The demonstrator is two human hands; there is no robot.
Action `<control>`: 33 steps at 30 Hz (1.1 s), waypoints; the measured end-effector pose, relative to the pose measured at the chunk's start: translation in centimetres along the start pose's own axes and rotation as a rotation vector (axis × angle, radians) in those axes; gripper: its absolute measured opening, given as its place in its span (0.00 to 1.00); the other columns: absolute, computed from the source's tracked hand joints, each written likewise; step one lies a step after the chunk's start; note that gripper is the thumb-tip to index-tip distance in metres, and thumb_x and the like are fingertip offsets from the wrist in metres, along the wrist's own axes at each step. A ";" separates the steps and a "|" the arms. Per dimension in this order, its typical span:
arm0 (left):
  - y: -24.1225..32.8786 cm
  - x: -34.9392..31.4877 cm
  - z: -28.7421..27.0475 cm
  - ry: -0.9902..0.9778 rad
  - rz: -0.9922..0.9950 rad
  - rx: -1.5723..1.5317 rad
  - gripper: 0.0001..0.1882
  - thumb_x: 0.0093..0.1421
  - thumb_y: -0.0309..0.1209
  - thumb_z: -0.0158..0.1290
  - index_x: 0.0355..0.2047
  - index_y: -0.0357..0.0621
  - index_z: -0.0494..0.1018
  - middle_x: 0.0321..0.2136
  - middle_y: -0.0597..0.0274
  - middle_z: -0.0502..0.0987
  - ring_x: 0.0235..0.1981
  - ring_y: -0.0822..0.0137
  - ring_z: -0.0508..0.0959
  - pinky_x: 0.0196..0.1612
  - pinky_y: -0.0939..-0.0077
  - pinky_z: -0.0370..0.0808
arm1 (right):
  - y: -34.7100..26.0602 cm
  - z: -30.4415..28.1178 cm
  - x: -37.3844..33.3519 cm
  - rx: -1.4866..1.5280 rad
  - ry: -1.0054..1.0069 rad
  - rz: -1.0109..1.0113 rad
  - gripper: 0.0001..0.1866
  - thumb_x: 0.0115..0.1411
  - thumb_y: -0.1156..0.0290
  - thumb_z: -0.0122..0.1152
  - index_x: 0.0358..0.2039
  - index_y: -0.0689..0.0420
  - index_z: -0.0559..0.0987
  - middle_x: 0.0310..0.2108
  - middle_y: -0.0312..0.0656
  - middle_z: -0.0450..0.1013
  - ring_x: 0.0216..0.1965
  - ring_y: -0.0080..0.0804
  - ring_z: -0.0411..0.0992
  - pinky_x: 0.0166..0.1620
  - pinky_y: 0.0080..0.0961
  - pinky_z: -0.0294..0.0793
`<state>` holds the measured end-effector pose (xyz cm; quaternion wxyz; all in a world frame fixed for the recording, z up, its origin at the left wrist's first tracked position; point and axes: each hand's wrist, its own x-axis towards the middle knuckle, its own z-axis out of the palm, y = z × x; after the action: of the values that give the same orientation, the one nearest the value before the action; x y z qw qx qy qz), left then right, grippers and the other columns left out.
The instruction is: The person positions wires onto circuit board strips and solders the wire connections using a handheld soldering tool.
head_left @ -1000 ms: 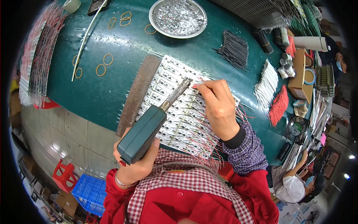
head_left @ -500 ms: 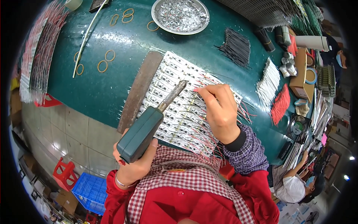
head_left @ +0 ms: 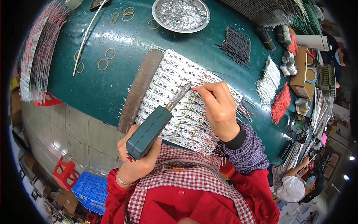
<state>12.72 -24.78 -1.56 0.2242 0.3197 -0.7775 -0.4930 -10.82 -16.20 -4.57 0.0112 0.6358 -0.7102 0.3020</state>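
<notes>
My left hand [head_left: 140, 160] is wrapped around the handle of a dark green soldering iron [head_left: 149, 132]. Its metal tip points away and right, over a white panel of small circuit boards [head_left: 171, 80]. Close to that tip, my right hand [head_left: 220, 110] pinches a red wire [head_left: 195, 89] between thumb and forefinger. Thin red, black and white wires [head_left: 194, 132] lie across the near and right parts of the panel. A rusty brown metal bar [head_left: 140, 91] rests along the panel's left edge.
At the back stands a metal bowl [head_left: 181, 30] of silvery scraps. Black [head_left: 235, 45], white [head_left: 267, 80] and red wire bundles [head_left: 280, 104] lie to the right. Rubber bands [head_left: 102, 64] and wired panels [head_left: 41, 56] are on the left. Another person [head_left: 294, 186] sits at lower right.
The soldering iron in my left hand has shifted right and slightly nearer me, its tip now beside the red wire. My right hand has moved slightly left, still pinching.
</notes>
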 end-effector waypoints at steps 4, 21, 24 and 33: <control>0.3 0.0 0.0 -0.005 -0.058 -0.021 0.07 0.50 0.17 0.60 0.31 0.32 0.78 0.28 0.57 0.76 0.22 0.70 0.75 0.24 0.76 0.70 | 0.0 -0.1 0.0 -0.007 -0.007 -0.002 0.16 0.44 0.83 0.61 0.38 0.65 0.78 0.34 0.44 0.71 0.35 0.39 0.70 0.34 0.32 0.73; 0.3 -0.5 -0.4 0.054 0.027 0.046 0.08 0.49 0.18 0.61 0.31 0.32 0.78 0.27 0.54 0.78 0.21 0.63 0.75 0.24 0.73 0.73 | -0.3 -0.2 0.2 -0.032 -0.009 -0.017 0.16 0.44 0.83 0.61 0.38 0.64 0.77 0.35 0.44 0.70 0.35 0.39 0.70 0.34 0.31 0.72; -0.1 -0.2 0.2 0.056 0.002 -0.022 0.08 0.49 0.18 0.61 0.32 0.32 0.78 0.28 0.54 0.77 0.22 0.63 0.76 0.24 0.73 0.72 | -0.1 0.0 0.1 -0.030 -0.017 -0.005 0.16 0.45 0.83 0.61 0.38 0.64 0.77 0.35 0.44 0.70 0.35 0.40 0.70 0.34 0.32 0.72; 0.0 -0.3 0.3 0.021 0.006 -0.006 0.07 0.49 0.17 0.60 0.31 0.31 0.78 0.28 0.53 0.77 0.21 0.65 0.76 0.23 0.74 0.70 | -0.3 0.0 0.0 -0.041 -0.003 -0.009 0.16 0.44 0.84 0.61 0.37 0.64 0.78 0.35 0.43 0.70 0.35 0.39 0.70 0.33 0.31 0.72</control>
<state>12.75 -24.37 -1.67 0.2346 0.3218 -0.7747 -0.4912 -10.57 -16.19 -4.43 0.0245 0.6390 -0.7135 0.2865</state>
